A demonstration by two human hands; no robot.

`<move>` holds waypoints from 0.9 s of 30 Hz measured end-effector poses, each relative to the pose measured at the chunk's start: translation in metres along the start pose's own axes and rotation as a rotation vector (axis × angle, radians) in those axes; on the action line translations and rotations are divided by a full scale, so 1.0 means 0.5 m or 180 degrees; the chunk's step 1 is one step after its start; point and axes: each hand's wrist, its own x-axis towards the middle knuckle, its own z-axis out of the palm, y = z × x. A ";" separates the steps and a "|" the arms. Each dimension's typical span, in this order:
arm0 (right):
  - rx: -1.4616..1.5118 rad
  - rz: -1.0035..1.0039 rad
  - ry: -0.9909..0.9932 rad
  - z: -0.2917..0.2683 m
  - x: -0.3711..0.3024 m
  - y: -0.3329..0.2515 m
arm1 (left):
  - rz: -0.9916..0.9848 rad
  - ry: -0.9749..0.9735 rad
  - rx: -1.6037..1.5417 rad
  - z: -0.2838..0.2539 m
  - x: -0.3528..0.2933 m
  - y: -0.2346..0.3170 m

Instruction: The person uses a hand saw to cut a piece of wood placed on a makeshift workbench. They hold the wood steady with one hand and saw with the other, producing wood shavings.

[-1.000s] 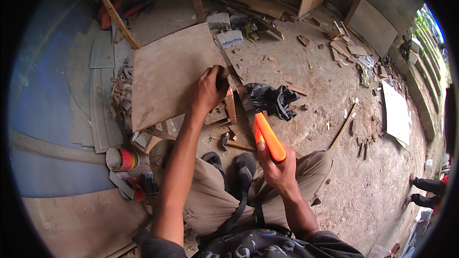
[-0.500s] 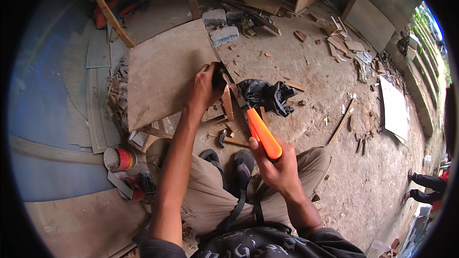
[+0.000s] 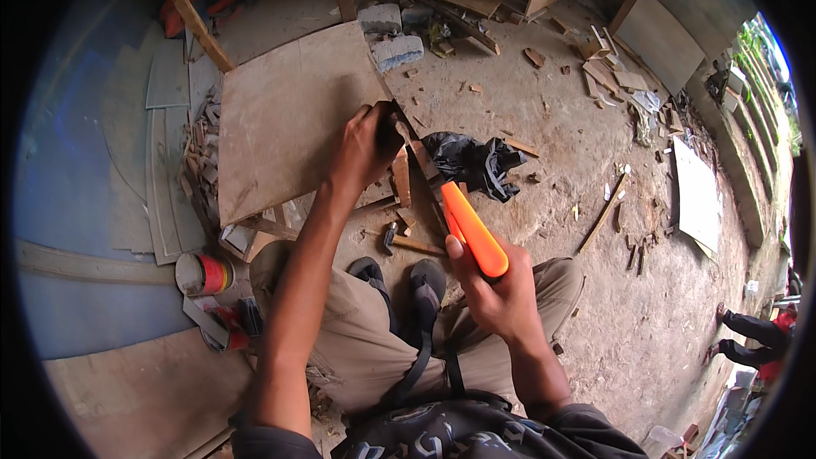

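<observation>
My right hand (image 3: pixel 501 293) is wrapped around the bright orange handle (image 3: pixel 476 234) of a handsaw. From the handle a thin dark blade (image 3: pixel 431 177) slants away along the right edge of a plywood panel (image 3: pixel 289 123), toward my other hand. At that same edge, my left hand (image 3: pixel 365 149) is closed with its fingers curled; a dark patch beside the fingertips hides what they grip. A narrow wood strip (image 3: pixel 401 180) sticks out just below that hand. The panel lies on a wooden frame in front of my left knee.
A hammer (image 3: pixel 412 242) lies beyond my shoes. Black plastic sheeting (image 3: pixel 480 166) is right of the blade. Grey blocks (image 3: pixel 398 53) stand behind the panel, tins (image 3: pixel 204 274) at left. Wood scraps (image 3: pixel 608 76) and a white sheet (image 3: pixel 697 187) litter the right. A person's legs (image 3: pixel 752 340) show far right.
My right hand and the orange handle have shifted slightly right. The left hand stays at the panel's edge. The whole view has moved a little.
</observation>
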 end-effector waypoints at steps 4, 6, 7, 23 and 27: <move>0.0087 -0.0010 0.0005 0.010 0.009 0.017 | 0.0068 -0.0031 0.0152 0.006 -0.003 -0.004; 0.0126 -0.0036 0.0009 0.003 -0.011 0.020 | -0.0038 0.0008 0.0069 0.000 -0.007 0.011; 0.0149 -0.0129 0.0115 0.006 -0.016 0.025 | -0.0091 0.0030 0.0018 0.000 -0.007 0.017; 0.0057 -0.0024 0.0110 0.023 0.024 0.028 | 0.0438 -0.0048 0.0463 0.018 -0.008 -0.049; -0.0027 -0.0183 0.0101 0.009 -0.031 0.044 | -0.0282 0.0056 0.0146 -0.002 -0.016 -0.003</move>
